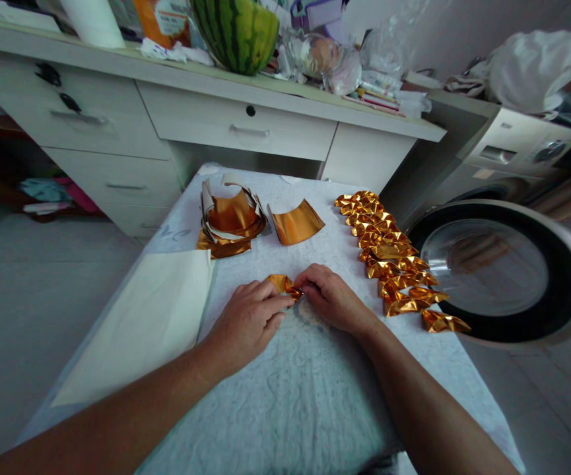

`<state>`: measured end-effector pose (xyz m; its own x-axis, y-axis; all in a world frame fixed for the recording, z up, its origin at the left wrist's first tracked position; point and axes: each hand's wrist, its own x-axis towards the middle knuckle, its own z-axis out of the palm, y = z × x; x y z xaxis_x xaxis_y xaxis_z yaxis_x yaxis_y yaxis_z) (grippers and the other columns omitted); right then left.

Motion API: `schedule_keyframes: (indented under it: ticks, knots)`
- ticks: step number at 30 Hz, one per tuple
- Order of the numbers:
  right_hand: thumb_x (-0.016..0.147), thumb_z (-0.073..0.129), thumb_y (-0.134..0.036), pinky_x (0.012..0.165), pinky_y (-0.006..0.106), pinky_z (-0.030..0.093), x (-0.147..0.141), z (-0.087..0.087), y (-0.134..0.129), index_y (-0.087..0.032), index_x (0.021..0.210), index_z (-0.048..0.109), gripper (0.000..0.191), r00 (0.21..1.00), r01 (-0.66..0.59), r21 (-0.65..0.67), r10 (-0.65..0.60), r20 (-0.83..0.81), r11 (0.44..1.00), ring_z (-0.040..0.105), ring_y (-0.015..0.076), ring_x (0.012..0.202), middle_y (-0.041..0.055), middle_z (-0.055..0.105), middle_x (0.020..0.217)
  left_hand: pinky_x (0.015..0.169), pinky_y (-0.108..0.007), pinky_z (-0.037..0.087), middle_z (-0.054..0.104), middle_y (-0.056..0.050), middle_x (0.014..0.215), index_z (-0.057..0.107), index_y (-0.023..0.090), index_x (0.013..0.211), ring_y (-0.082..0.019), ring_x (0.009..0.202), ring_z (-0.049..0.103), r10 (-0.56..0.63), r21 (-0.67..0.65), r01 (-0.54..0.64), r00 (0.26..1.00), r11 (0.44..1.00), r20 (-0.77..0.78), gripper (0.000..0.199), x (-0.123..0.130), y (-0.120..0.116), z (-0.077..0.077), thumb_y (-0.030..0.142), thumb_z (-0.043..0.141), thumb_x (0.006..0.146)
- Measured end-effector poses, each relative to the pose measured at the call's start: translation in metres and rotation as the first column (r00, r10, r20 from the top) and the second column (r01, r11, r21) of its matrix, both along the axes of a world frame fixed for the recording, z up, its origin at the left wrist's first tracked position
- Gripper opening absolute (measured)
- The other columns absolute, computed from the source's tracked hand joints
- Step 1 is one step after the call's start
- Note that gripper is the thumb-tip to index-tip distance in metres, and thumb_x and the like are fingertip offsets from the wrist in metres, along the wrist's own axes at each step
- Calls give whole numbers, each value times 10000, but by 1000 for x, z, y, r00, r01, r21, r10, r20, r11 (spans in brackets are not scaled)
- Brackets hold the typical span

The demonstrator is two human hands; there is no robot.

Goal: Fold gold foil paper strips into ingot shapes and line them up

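A piece of gold foil paper [279, 282], partly folded and crumpled, lies on the cloth-covered table between my two hands. My left hand [253, 320] rests over its left and near side, fingers pressed on it. At its right end, the fingertips of my right hand [329, 293] pinch the foil. Beyond them is a single curved gold sheet [298, 223]. To its left stands a loose stack of curled gold sheets [233, 214]. On the right, several folded gold foil pieces [384, 247] sit in overlapping rows, with one folded piece [443, 322] at the near end.
A white sheet of paper [141, 330] covers the table's left side. Behind stands a white desk [206, 119] carrying a cut watermelon [238, 30] and plastic bags. A washing machine's open round door [503, 270] reaches close to the table's right edge.
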<state>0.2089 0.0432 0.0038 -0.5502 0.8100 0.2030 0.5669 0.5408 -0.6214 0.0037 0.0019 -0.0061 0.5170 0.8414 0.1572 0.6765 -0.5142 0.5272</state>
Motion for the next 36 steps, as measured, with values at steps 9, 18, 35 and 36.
schedule_keyframes:
  ticks: [9, 18, 35, 36]
  knots:
    - [822, 547, -3, 837, 317, 413, 2, 3, -1, -169, 859, 618, 185, 997, -73, -10, 73, 17, 997, 542, 171, 874, 40, 611, 878, 844, -407, 413, 597, -39, 986, 646, 268, 1216, -220, 952, 535, -16, 18, 16, 1000, 1000, 5, 373, -1, 0, -3, 134, 553, 881]
    - [897, 533, -83, 820, 316, 413, 0, 6, -1, -161, 809, 597, 135, 995, -59, -52, 63, 80, 997, 515, 171, 887, 53, 564, 891, 828, -391, 406, 586, -33, 961, 650, 278, 1219, -209, 935, 532, -23, 43, 23, 1000, 999, -3, 388, -1, -1, -5, 123, 554, 877]
    - [913, 547, -123, 848, 331, 389, -1, 6, -2, -170, 809, 600, 126, 992, -72, -60, 78, 99, 996, 504, 173, 909, 42, 566, 907, 808, -373, 402, 580, -20, 918, 661, 301, 1192, -196, 913, 529, -36, 51, 36, 999, 998, 2, 369, 0, 2, -4, 133, 536, 889]
    - [913, 543, -123, 839, 329, 389, -1, 6, -3, -170, 795, 592, 137, 991, -74, -57, 80, 107, 996, 501, 173, 902, 41, 562, 898, 806, -373, 401, 579, -19, 916, 661, 303, 1191, -195, 911, 529, -37, 51, 37, 999, 998, 1, 367, 0, 1, -4, 134, 533, 891]
